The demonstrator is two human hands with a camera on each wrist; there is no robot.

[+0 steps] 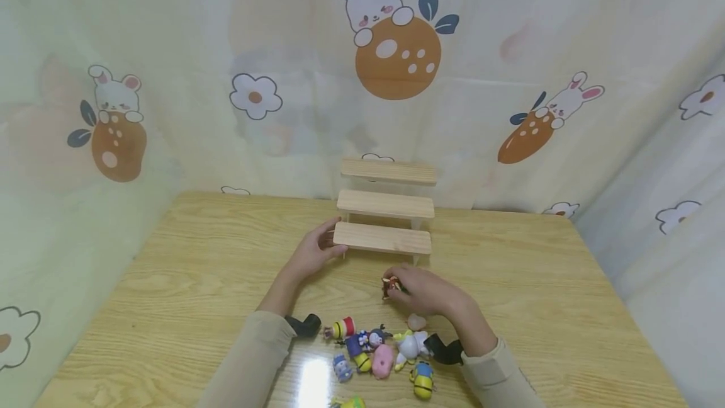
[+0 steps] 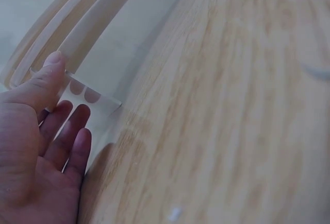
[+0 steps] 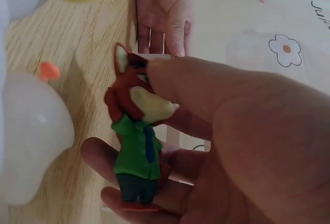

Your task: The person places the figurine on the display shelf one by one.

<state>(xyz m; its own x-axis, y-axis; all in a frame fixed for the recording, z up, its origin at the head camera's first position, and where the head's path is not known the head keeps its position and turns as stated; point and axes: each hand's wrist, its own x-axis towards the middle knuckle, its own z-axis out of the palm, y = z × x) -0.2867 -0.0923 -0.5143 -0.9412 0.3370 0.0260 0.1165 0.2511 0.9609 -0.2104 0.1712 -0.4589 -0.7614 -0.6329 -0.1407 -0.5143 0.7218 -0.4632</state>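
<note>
The right hand (image 1: 425, 288) held a fox figurine (image 3: 135, 152) in a green shirt and blue tie — its thumb against the head, its fingers bent behind the body — over the wood-grain table (image 1: 226, 263), in front of a three-tier wooden stand (image 1: 382, 238). The left hand (image 1: 313, 252), only partly closed, gripped the left end of the lowest tier. Small toy figures (image 1: 358, 352) lay clustered nearer the person.

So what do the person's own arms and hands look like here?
The left sleeve and right sleeve are beige, ending in cuffs. A black, rounded attachment juts inward by each. The left hand and right hand wear no gloves.
</note>
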